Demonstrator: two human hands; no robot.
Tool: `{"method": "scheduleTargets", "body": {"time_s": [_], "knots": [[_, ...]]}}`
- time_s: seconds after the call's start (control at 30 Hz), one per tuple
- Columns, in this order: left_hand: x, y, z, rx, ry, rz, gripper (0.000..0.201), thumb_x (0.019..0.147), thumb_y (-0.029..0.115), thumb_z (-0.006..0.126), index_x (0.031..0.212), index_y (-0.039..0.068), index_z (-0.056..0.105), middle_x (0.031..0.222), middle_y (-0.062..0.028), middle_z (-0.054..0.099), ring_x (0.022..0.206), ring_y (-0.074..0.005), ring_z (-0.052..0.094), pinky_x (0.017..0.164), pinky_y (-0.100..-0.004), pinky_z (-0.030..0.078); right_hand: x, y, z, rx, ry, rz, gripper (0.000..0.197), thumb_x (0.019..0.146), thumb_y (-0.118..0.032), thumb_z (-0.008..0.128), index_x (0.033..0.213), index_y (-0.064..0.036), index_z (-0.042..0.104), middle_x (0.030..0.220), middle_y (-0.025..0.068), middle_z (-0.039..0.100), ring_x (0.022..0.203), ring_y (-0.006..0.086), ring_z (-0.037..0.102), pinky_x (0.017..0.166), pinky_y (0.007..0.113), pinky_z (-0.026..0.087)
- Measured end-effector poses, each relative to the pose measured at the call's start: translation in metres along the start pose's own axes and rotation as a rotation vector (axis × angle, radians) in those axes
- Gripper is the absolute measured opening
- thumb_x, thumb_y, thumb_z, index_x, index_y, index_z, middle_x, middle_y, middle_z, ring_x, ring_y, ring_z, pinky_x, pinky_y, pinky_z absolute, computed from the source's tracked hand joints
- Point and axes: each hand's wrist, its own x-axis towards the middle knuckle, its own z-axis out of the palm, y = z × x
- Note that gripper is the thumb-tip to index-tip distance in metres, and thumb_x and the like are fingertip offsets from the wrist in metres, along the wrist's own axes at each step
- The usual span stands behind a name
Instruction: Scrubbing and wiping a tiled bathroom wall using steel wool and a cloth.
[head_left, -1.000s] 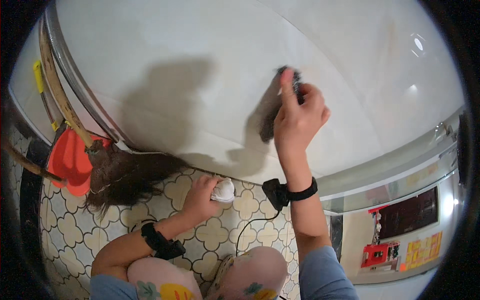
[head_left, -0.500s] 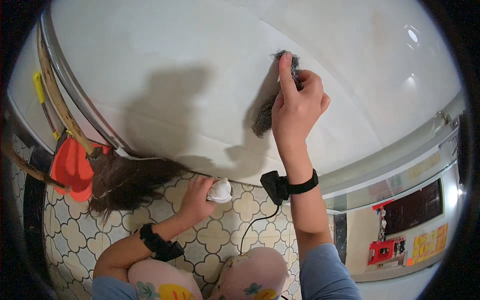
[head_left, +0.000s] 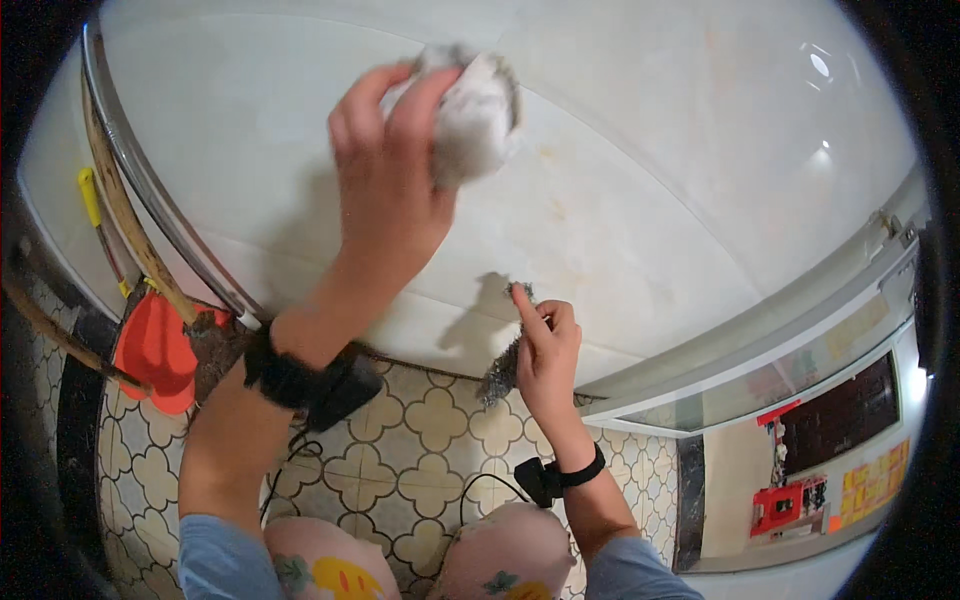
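While kneeling, left hand [head_left: 390,190] grips 1 cloth [head_left: 470,110], right hand [head_left: 545,360] clutches 1 scourer [head_left: 500,372].

Two hands showing: left hand [head_left: 390,190], right hand [head_left: 548,358]. One pale cloth wad [head_left: 475,110] and one steel-wool scrubber [head_left: 503,368] being gripped. Two black wrist devices [head_left: 310,380] being worn. One red dustpan [head_left: 155,352] leaning, one yellow-handled tool [head_left: 92,200] hanging.

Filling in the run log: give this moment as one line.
left hand: presses pale cloth to white wall tile | right hand: holds steel wool scrubber at wall base | floor: patterned tile
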Motion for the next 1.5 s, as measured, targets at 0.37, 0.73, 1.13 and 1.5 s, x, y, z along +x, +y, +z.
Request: {"method": "scheduleTargets", "body": {"time_s": [0.37,0.73,1.13,1.5], "knots": [[-0.104,0.017,0.036,0.223,-0.293,0.431,0.040,0.078,0.021,0.054,0.118,0.027,0.054,0.115,-0.0045,0.048,0.109,-0.0233,0.045,0.087,-0.0402,0.040,0.000,-0.006,-0.031,0.080,0.066,0.079,0.054,0.073,0.014,0.046,0.120,-0.0074,0.060,0.086,0.0093,0.041,0.079,0.0217,0.044,0.072,0.026,0.039],[-0.130,-0.096,-0.031,0.188,-0.262,0.364,0.036,0.073,0.019,0.063,0.107,0.027,0.053,0.109,-0.0038,0.049,0.104,-0.0237,0.048,0.086,-0.0411,0.042,-0.006,-0.001,-0.020,0.036,0.083,0.007,0.047,0.082,0.011,0.044,0.123,-0.0083,0.059,0.085,0.0052,0.041,0.077,0.0163,0.040,0.068,0.024,0.036],[-0.061,-0.159,-0.086,0.368,0.144,-0.357,0.071,0.065,0.003,0.070,0.129,0.011,0.040,0.124,-0.0159,0.041,0.116,-0.0379,0.039,0.099,-0.0475,0.034,-0.010,0.012,-0.001,0.074,0.057,-0.008,0.047,0.079,0.011,0.044,0.121,-0.0052,0.059,0.084,0.0057,0.041,0.076,0.0174,0.041,0.066,0.025,0.035],[-0.189,-0.115,-0.039,0.244,0.033,-0.986,0.070,0.076,0.009,0.062,0.130,-0.010,0.022,0.124,-0.0284,0.032,0.118,-0.0454,0.033,0.101,-0.0493,0.029,-0.007,0.005,0.010,0.199,0.030,0.039,0.052,0.073,0.011,0.045,0.120,-0.0065,0.060,0.086,0.0109,0.041,0.080,0.0242,0.045,0.071,0.029,0.039]]}}
